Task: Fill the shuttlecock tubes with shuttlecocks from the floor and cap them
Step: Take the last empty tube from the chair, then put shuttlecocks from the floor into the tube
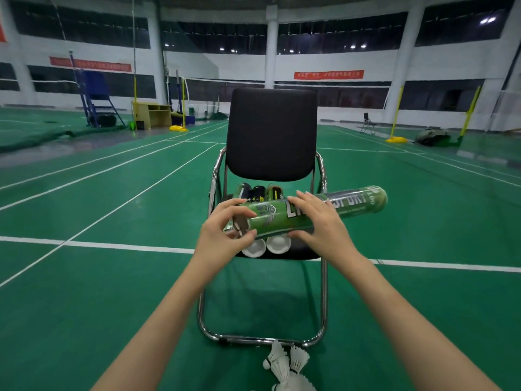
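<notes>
Head view shows your right hand (318, 221) grasping the green tube (304, 213) above the chair's (270, 134) front edge, your left hand (225, 230) pinching its near-end cap (241, 225). Other tubes (263, 193) lie on the seat; shuttlecocks (284, 365) remain on the floor (112, 277), so filling is unfinished.

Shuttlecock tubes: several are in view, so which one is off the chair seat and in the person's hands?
The long green tube, held crosswise above the chair by the left hand and right hand. The other tubes lie on the seat beneath it.
</notes>
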`<state>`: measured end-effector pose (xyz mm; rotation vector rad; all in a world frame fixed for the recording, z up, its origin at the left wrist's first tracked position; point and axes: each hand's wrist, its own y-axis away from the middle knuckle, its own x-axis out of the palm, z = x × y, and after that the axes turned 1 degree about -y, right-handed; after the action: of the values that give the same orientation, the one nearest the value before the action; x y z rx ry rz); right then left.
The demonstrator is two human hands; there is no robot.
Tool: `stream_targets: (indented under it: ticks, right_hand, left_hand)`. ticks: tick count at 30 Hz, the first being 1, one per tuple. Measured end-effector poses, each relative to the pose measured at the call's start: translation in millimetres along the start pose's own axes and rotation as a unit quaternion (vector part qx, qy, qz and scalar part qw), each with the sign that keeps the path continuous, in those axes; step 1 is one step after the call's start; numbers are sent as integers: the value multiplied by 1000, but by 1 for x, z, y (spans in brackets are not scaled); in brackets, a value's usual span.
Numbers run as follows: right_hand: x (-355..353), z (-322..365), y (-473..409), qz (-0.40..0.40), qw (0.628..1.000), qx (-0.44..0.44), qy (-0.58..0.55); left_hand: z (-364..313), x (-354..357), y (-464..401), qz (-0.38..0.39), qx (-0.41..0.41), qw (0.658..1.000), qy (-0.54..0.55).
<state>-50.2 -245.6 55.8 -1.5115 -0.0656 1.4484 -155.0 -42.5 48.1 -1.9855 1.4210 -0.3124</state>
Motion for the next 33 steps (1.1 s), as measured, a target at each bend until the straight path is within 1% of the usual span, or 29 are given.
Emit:
stream_targets:
  ticks: [5,8,13,16,18,26,30,33]
  right_hand:
    - [-1,-22,36,15,995,-34,95]
    - [5,-32,59,33,993,-27,111]
    - [29,-45,98,97,990,15,105]
    - [53,-55,127,122,988,52,81]
    - [73,-62,148,151,983,82,60]
    - [153,-80,225,287,940,186,6]
    - [183,-90,251,313,924,220,-8]
    - [199,-99,267,317,917,240,-21]
  left_hand:
    - [8,7,6,72,-45,994,61]
    - [22,18,16,110,-77,989,63]
    - [51,37,40,140,-132,980,58]
    - [77,45,57,167,-175,968,61]
    - [98,51,70,186,-200,961,54]
    - [188,74,132,224,-314,921,51]
    - [224,86,153,250,-345,904,41]
    - [245,96,168,222,-386,894,56]
